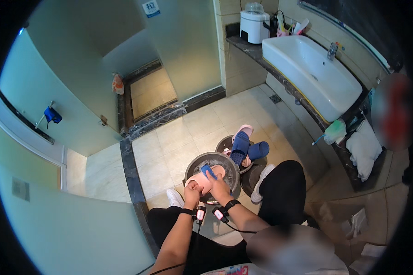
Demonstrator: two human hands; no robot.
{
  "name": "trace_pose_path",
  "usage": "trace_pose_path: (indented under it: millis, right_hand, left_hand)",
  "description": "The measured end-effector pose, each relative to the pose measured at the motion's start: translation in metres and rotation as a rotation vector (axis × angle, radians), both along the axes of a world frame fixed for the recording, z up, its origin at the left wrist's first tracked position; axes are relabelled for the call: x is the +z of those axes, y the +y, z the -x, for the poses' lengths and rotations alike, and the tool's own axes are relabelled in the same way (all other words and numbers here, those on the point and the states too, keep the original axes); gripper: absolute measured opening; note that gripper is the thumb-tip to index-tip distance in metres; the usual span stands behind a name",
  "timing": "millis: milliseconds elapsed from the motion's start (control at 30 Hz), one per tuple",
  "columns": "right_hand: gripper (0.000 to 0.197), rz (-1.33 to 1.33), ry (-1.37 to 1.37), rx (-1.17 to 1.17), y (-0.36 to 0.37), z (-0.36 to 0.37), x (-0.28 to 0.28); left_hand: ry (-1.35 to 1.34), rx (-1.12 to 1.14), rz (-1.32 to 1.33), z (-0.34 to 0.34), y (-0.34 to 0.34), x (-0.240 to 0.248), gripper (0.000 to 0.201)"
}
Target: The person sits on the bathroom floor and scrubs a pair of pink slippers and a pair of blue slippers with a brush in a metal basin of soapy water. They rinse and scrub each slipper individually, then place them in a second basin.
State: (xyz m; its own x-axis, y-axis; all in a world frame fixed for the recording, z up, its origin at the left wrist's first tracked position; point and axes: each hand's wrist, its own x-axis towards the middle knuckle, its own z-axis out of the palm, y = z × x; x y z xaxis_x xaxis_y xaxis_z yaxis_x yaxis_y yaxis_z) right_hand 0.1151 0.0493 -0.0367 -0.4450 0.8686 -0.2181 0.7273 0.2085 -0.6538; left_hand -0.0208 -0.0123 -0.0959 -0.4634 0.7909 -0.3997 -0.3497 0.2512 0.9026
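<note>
Down over a tiled bathroom floor (170,151), we crouch with both forearms reaching forward to a round grey wash basin (195,166) that stands on the tiles just ahead of our knees. Our left hand (192,189) is closed around the near end of a pink slipper (202,179), which lies across the basin's near rim, partly inside the bowl. Our right hand (217,184) is clamped on a small blue scrubbing brush (209,172), and the brush is pressed against the slipper's upper side. Both wrists carry dark bands with small red-and-white devices and thin cables running back along our arms.

Just beyond the first basin and touching its far right edge sits a second dark basin (225,143). It holds a pair of dark blue slippers (248,147) and one more pink slipper (242,131) leaning at its far rim. White shoes show on either side of the near basin, at our feet.

Along the right wall runs a dark counter (252,50) carrying a white rectangular sink (307,73). A white appliance (254,25) stands at the counter's far end, with a cup of brushes beside it. White cloths (365,149) lie at the counter's near end. On the left, frosted glass panels (69,91) enclose a shower area behind a dark stone threshold.
</note>
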Motion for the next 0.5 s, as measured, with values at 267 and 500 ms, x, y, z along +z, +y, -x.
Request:
trace_pose_path:
  millis: [267,500]
  right_hand:
    - [0.071,-0.289,0.05,0.35,0.009,-0.016,0.057]
    - [0.076,-0.254,0.302,0.385,0.028,-0.034,0.086]
  left_hand:
    - [0.614,-0.125,-0.022,0.022,-0.05,0.055,0.023]
    - [1.077,-0.14,-0.057,0.002,-0.041,0.141,0.028]
